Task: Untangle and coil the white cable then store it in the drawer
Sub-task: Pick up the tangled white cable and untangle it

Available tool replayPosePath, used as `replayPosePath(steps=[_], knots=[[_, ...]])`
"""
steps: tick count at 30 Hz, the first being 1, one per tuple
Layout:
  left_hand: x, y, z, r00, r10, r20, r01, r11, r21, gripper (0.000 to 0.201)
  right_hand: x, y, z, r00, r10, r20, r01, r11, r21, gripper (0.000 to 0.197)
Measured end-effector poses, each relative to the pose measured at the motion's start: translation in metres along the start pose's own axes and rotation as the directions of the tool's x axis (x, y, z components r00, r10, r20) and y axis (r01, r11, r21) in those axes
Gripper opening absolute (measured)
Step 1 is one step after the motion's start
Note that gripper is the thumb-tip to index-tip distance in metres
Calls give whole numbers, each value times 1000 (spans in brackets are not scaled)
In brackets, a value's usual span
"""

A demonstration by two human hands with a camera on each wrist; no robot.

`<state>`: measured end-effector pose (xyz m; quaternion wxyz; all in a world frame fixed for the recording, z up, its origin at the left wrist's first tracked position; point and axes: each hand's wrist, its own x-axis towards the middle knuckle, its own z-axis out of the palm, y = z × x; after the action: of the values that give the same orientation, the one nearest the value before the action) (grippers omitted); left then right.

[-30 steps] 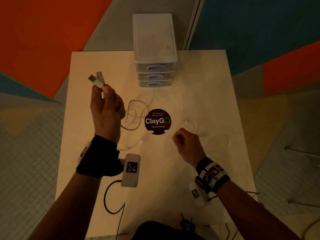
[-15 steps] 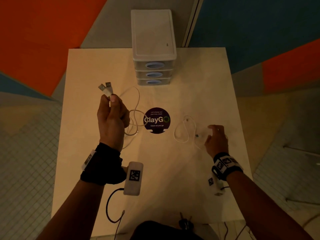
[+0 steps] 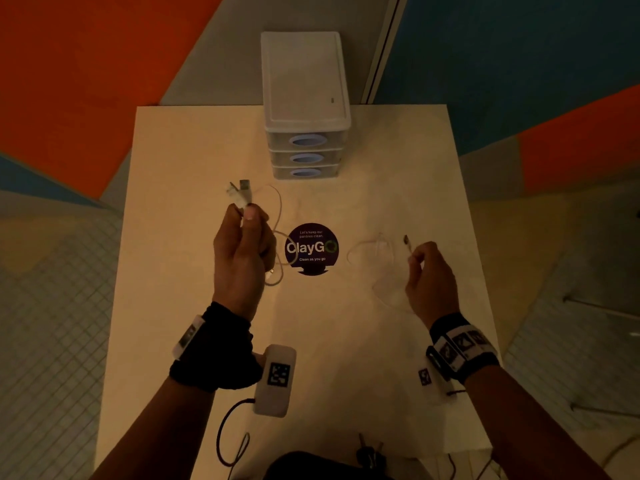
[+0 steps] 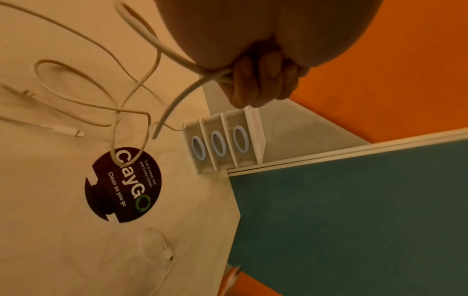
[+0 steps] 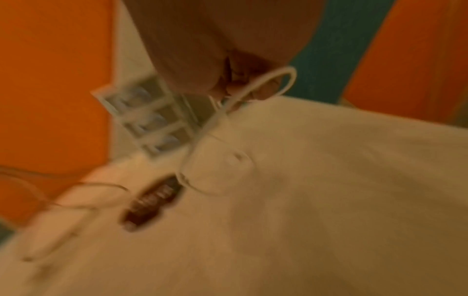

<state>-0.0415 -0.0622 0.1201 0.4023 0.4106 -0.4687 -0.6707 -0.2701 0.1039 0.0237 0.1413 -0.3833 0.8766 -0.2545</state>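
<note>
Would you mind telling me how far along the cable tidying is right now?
Early stage. Done: nothing stored; all three drawers look closed. In hand: the left hand holds USB plugs up, the right hand pinches a small connector end. Left: the white cable loops loosely on the table, uncoiled.

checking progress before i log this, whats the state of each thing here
left hand: raised, gripping two USB plugs
right hand: pinching a small connector
white cable: loose, tangled loops, not coiled
drawer unit: three drawers, all closed
round sticker: flat on table
</note>
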Motion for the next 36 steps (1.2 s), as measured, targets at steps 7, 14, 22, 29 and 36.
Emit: replayPosePath(steps=[7,14,22,29,36], knots=[[-25,2,35,982,65,175,-99,976,193,30,-9,-106,-32,964,-260,-51,262,908,327,7],[-32,-4,39,993,-49,109,27,980,198,31,-16,-151,-21,949,-308,-61,296,812,504,9],[-33,-1,37,995,-79,60,71,989,127,34,-17,-157,-21,947,-319,-37,289,794,535,9],[-31,-1,45,988,-146,42,146,989,-4,32,-22,-160,-16,934,-356,-15,299,759,579,8],[-17,20,43,993,-107,45,116,959,-259,30,-18,-164,-10,901,-273,338,-64,686,725,36]])
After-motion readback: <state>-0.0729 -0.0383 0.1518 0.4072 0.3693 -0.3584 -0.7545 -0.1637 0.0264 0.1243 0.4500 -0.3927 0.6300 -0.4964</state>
